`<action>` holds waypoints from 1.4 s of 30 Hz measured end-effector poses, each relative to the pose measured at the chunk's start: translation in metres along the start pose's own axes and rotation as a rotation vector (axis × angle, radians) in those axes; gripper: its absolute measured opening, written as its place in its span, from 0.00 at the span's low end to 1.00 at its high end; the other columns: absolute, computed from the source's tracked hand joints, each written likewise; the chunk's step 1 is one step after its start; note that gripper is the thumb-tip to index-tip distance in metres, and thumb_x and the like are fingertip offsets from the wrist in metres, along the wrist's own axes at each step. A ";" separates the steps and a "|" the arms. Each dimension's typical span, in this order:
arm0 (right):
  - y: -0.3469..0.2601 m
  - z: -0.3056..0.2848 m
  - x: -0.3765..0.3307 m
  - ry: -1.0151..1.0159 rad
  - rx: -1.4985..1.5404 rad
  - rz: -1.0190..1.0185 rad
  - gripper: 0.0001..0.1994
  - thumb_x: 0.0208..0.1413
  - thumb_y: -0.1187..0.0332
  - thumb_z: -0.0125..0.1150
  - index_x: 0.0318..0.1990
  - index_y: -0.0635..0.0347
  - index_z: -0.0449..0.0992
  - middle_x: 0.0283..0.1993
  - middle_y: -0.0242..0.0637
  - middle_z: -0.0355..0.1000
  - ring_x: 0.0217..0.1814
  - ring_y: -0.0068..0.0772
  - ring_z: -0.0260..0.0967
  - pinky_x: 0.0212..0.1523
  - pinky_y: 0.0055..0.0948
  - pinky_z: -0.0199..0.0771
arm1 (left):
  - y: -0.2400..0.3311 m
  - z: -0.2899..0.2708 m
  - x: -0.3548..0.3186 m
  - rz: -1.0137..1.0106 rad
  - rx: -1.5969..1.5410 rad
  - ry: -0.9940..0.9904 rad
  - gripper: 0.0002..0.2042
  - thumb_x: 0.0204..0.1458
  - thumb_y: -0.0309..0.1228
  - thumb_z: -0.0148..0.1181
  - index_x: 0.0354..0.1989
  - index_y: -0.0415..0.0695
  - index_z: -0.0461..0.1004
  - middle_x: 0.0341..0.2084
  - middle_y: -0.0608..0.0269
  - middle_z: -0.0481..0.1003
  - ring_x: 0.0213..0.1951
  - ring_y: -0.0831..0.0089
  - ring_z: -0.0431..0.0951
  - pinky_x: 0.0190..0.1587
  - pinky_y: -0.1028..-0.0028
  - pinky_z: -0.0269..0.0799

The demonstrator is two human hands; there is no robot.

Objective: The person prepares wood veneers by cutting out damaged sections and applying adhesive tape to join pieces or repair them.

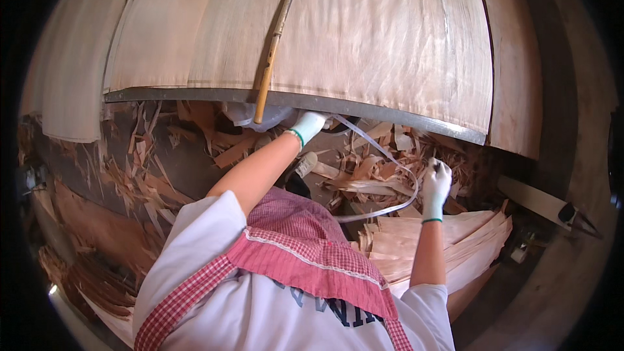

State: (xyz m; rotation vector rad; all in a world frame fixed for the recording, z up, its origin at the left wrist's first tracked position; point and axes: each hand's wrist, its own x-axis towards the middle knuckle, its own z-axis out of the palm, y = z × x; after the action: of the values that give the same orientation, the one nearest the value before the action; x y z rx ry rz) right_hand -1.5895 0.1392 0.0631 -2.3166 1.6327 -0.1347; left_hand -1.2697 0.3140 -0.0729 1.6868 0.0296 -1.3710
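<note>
My left hand point(311, 125), in a white glove with a green cuff, reaches to the metal front edge of the table point(383, 112). Its fingers are mostly hidden there. A pale, flat plastic strap point(383, 149) starts close beside those fingers, loops out to the right and curves back to my apron. To the right of the loop, my right hand point(437, 188), gloved alike, is raised with its fingers curled closed. Something thin and dark pokes up from it, too small to name. Large wood veneer sheets point(383, 32) cover the table top, and a bamboo-like stick point(268, 71) lies across them.
A translucent plastic bag point(260, 116) hangs or lies below the table edge, left of my left hand. Torn veneer scraps point(370, 179) litter the floor. Stacked veneer pieces point(448, 240) lie at my right, and a wooden board point(533, 201) sticks out farther right.
</note>
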 end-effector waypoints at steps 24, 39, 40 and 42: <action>-0.169 0.203 -0.014 -0.225 0.618 -0.321 0.10 0.52 0.70 0.60 0.39 0.67 0.78 0.35 0.50 0.76 0.37 0.51 0.73 0.42 0.41 0.71 | -0.138 -0.584 -0.512 -0.008 0.723 2.071 0.16 0.59 0.39 0.54 0.36 0.34 0.75 0.30 0.45 0.76 0.34 0.48 0.75 0.36 0.57 0.69; -0.402 0.055 -0.150 -1.196 0.838 -0.742 0.14 0.61 0.75 0.52 0.54 0.66 0.68 0.39 0.38 0.74 0.40 0.24 0.73 0.44 0.25 0.74 | 0.019 -0.203 -0.291 0.773 -0.188 0.583 0.04 0.55 0.20 0.57 0.36 0.41 0.69 0.29 0.71 0.72 0.33 0.85 0.72 0.37 0.82 0.70; -0.397 0.069 -0.141 -1.114 0.841 -0.690 0.10 0.62 0.74 0.52 0.48 0.67 0.70 0.33 0.32 0.74 0.35 0.19 0.71 0.37 0.21 0.73 | 0.033 -0.212 -0.286 0.767 -0.157 0.571 0.05 0.55 0.19 0.57 0.37 0.41 0.68 0.29 0.72 0.72 0.32 0.85 0.72 0.37 0.82 0.70; -0.413 0.065 -0.129 -0.989 0.729 -0.716 0.07 0.61 0.72 0.55 0.42 0.65 0.73 0.30 0.34 0.74 0.32 0.19 0.70 0.34 0.23 0.72 | 0.038 -0.236 -0.268 0.725 -0.218 0.504 0.06 0.54 0.21 0.59 0.37 0.42 0.69 0.29 0.73 0.72 0.32 0.85 0.73 0.36 0.82 0.70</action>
State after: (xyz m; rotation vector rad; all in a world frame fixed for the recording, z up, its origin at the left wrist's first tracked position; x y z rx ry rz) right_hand -1.2448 0.3982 0.1373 -1.7627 0.1870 0.2073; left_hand -1.1717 0.5809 0.1461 1.5883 -0.1297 -0.3817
